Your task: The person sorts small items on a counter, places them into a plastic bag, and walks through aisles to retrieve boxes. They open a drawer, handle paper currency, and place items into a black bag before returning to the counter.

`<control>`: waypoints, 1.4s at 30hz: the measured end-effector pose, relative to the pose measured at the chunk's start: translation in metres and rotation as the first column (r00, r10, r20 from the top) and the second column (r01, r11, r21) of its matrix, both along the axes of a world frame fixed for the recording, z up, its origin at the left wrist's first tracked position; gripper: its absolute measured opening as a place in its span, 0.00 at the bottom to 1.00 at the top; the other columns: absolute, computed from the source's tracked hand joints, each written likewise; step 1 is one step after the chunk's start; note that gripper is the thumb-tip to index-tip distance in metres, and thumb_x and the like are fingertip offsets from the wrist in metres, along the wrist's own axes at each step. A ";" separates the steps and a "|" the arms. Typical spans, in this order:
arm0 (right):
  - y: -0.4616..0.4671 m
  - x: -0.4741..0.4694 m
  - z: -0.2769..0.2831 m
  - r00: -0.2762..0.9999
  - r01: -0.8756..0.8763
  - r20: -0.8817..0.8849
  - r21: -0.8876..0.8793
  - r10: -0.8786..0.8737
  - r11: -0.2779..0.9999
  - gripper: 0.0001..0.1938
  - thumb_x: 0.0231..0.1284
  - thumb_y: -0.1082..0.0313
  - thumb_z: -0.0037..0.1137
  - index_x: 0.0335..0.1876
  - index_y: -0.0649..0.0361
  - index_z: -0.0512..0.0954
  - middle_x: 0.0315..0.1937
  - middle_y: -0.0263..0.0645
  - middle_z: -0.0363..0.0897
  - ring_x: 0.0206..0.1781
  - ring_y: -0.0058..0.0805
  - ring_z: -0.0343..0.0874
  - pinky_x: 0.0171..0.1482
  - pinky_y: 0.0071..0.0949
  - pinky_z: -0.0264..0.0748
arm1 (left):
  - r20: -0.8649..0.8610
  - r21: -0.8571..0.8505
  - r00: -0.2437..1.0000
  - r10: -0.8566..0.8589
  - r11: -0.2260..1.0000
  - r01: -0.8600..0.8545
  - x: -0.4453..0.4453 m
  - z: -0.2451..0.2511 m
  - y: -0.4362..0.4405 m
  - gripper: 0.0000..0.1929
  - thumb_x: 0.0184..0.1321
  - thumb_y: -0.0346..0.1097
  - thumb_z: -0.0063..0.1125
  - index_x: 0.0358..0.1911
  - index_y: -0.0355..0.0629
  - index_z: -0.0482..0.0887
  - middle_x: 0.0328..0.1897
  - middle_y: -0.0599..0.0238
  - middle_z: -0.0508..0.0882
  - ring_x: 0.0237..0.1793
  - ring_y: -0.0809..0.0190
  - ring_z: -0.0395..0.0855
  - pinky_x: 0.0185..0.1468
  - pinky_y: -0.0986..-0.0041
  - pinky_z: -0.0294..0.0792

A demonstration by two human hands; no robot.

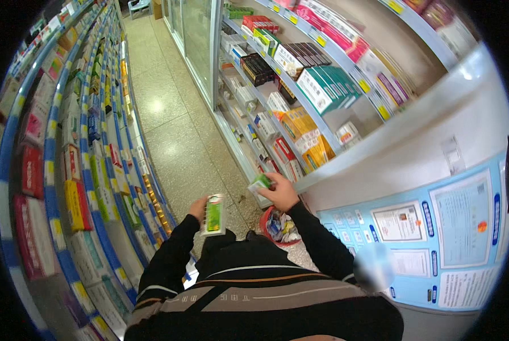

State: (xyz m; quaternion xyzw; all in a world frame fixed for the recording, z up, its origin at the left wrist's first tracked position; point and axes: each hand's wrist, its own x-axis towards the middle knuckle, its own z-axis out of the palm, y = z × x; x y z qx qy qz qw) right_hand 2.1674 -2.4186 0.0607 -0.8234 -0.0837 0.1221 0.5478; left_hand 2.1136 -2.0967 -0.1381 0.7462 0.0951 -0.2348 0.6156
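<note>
My left hand [199, 209] grips a stack of slim boxes, its green and white printed face [214, 215] turned up, in front of my body. Farther right, my right hand [281, 192] holds a small green and white box [261, 183] between thumb and fingers, beside the lower end of the right shelving. The two hands are apart, above the speckled tile floor [178, 149]. What lies beneath the fingers of each hand is hidden.
Shelves [50, 170] packed with boxes line the left side. A shelving unit [297, 93] with boxes stands on the right, beyond it sliding glass doors [201, 47]. A red waste bin [266, 234] holding rubbish stands near my feet. Framed papers hang on a blue wall board [412, 238].
</note>
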 end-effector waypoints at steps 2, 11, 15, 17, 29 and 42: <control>0.034 0.055 0.033 0.994 -0.099 0.022 -0.151 0.104 0.984 0.31 0.54 0.58 0.67 0.61 0.67 0.72 0.51 0.49 0.80 0.46 0.33 0.84 0.47 0.33 0.80 | -0.305 -0.325 0.894 0.329 0.846 -0.422 0.008 -0.005 0.025 0.21 0.73 0.48 0.42 0.56 0.40 0.78 0.46 0.61 0.85 0.43 0.60 0.83 0.49 0.66 0.75; 0.179 0.445 0.115 0.846 0.061 0.531 -0.188 0.049 0.980 0.27 0.56 0.61 0.64 0.59 0.62 0.68 0.50 0.48 0.80 0.51 0.38 0.82 0.52 0.35 0.78 | -0.531 -0.498 0.620 0.577 0.379 -0.780 0.108 -0.034 0.158 0.23 0.74 0.48 0.42 0.64 0.42 0.75 0.57 0.62 0.83 0.51 0.58 0.83 0.53 0.64 0.77; 0.191 0.644 0.163 0.733 0.491 0.676 -0.598 0.069 0.633 0.24 0.55 0.58 0.60 0.56 0.60 0.71 0.50 0.51 0.81 0.54 0.51 0.80 0.55 0.44 0.76 | -0.412 -0.640 0.746 0.523 0.416 -0.646 0.219 0.010 0.198 0.20 0.69 0.37 0.46 0.62 0.39 0.74 0.56 0.57 0.82 0.52 0.55 0.84 0.55 0.61 0.78; 0.211 0.709 0.165 0.818 0.507 0.575 -0.729 0.009 0.461 0.25 0.54 0.56 0.59 0.56 0.61 0.73 0.52 0.54 0.80 0.56 0.52 0.79 0.57 0.47 0.75 | -0.367 -0.556 0.716 0.593 0.478 -0.681 0.263 0.050 0.223 0.19 0.67 0.33 0.48 0.62 0.40 0.72 0.54 0.57 0.82 0.52 0.57 0.84 0.53 0.64 0.79; 0.217 0.729 0.160 0.753 0.329 0.569 -0.761 0.331 0.559 0.24 0.59 0.55 0.57 0.57 0.62 0.76 0.53 0.54 0.80 0.55 0.50 0.80 0.58 0.44 0.74 | -0.251 -0.652 0.747 0.615 0.464 -0.600 0.468 0.165 0.261 0.35 0.59 0.20 0.56 0.70 0.42 0.57 0.56 0.53 0.80 0.54 0.54 0.83 0.56 0.58 0.79; 0.376 0.622 0.018 0.565 -0.545 0.040 -0.732 0.824 0.409 0.34 0.52 0.34 0.60 0.47 0.64 0.80 0.49 0.58 0.80 0.47 0.51 0.83 0.49 0.46 0.78 | -0.244 -0.696 0.694 0.677 0.377 -0.612 0.444 0.152 0.254 0.17 0.66 0.31 0.53 0.57 0.35 0.76 0.53 0.58 0.84 0.52 0.61 0.83 0.57 0.68 0.74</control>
